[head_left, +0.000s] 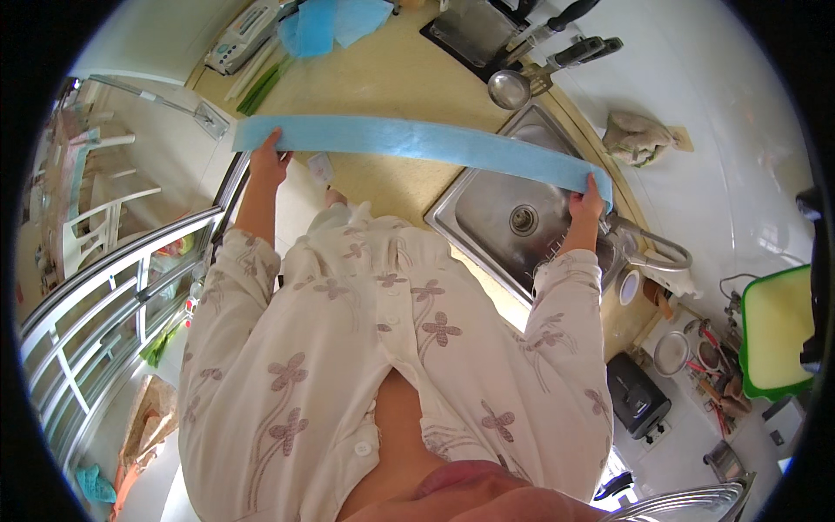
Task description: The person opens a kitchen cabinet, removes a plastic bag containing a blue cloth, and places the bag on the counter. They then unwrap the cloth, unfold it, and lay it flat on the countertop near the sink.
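A long light-blue cloth (417, 139), folded into a flat strip, is stretched crosswise in front of me. At its left end, my left hand (268, 161) pinches the lower edge, thumb on the front. My right hand (587, 204) grips the other end, which droops slightly over the fingers. The strip passes above the yellowish counter (383, 83) and the stainless steel sink (487, 204), covering part of the basin. Whether it is fabric or a paper-like wipe is hard to tell.
More blue cloths (335, 24) and green onions (263, 87) lie at the far left. A knife block (474, 36) and a ladle (510, 90) are at the far right. The faucet (648, 244) stands beside my right hand. A white-railed sliding door (122, 296) is on my left.
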Demonstrator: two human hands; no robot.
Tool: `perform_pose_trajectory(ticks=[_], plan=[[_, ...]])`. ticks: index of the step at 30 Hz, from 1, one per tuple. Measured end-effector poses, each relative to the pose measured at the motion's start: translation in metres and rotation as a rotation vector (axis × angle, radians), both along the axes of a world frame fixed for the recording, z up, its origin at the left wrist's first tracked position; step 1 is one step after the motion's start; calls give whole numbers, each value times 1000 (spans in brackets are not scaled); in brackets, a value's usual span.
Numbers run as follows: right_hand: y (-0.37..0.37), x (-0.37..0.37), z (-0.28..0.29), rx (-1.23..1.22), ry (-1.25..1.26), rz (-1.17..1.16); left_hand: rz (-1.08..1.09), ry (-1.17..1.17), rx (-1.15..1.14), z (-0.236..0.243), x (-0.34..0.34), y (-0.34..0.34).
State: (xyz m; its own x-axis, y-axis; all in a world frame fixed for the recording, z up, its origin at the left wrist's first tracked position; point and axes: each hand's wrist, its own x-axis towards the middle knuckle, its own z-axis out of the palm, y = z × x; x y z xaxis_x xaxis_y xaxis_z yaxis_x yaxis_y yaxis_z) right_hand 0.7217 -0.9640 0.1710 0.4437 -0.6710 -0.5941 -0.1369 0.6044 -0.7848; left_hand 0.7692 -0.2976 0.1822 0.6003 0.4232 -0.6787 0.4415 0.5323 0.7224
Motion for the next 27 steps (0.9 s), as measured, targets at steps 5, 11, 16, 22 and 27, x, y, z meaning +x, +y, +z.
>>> perform_pose_trajectory(ticks=[5,11,16,22,27], plan=[[-32,5,-15,-163,439,28,-98,67,256,-28,7,-4],[-61,8,-27,-11,-25,-28,-247,115,579,-32,3,5],[-64,16,-31,-103,370,22,-330,208,733,-25,-7,5],[-73,24,-36,-96,408,-35,-307,167,686,-18,-7,1],[-88,20,-49,-56,321,-41,-388,54,902,-16,-11,0]])
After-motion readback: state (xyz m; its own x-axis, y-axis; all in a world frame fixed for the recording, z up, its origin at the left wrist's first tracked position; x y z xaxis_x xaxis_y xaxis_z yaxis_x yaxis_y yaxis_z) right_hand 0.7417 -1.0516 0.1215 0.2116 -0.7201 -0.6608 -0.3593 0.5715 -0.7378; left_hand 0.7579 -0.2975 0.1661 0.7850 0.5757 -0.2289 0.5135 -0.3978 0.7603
